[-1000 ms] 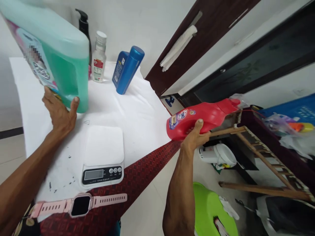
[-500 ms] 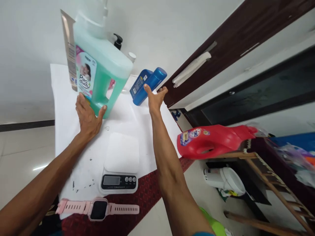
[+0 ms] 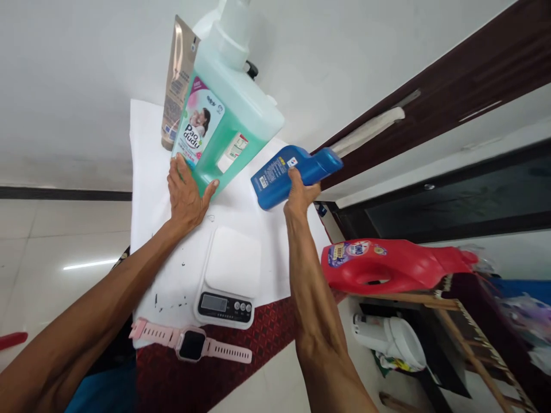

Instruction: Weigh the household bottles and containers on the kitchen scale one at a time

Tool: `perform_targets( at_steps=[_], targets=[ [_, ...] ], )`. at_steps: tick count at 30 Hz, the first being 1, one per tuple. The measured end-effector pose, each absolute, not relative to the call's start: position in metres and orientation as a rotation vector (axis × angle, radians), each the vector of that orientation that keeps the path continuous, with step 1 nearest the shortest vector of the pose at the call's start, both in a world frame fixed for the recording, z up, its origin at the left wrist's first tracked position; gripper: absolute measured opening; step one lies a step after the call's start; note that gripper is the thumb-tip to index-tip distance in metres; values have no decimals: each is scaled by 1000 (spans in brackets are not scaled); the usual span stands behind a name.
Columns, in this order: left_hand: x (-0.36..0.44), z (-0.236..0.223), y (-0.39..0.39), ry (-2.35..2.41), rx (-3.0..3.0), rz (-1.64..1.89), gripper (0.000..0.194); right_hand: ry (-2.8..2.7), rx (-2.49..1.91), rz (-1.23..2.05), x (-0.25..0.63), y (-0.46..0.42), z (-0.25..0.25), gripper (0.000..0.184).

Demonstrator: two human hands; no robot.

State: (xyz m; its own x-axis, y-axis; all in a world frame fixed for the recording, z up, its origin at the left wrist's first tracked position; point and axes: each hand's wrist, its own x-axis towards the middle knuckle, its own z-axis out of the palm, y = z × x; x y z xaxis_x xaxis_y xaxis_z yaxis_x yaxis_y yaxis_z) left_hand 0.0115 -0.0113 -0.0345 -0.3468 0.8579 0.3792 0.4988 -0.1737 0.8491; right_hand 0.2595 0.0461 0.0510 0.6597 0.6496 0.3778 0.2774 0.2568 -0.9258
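Note:
My left hand (image 3: 188, 195) grips the lower end of a large green detergent jug (image 3: 241, 123) labelled "Pao dudu", thumb on one side and fingers on the other. My right hand (image 3: 300, 195) is closed round a blue bottle (image 3: 282, 178), its thumb on the back label and its fingers mostly hidden behind. The bottle leans with its cap towards the right. Close to the jug's left side stands a brown-gold squeeze tube (image 3: 176, 86). Below the hands a white digital kitchen scale (image 3: 235, 261) lies on the white sheet with a bare platform.
A pink smartwatch (image 3: 191, 345) lies at the near edge, over red patterned cloth (image 3: 275, 327). To the right is a red OMO detergent bottle (image 3: 396, 267). A black pump top (image 3: 252, 70) shows behind the jug. A white bucket (image 3: 402, 344) is on the floor at right.
My right hand, spread beside the blue bottle before, has closed on it, and the bottle is tilted further right. My left hand stays on the jug. The whole view has shifted.

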Motion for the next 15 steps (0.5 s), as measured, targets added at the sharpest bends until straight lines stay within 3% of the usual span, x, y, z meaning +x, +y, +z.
perform_targets(
  at_steps=[10, 15],
  targets=[
    [9, -37, -10, 1694, 1501, 1483, 119, -1191, -1208, 355, 240, -140, 126, 30],
    [6, -32, -13, 1665, 1508, 1479, 123, -1240, -1219, 419, 216, -180, 113, 49]
  ],
)
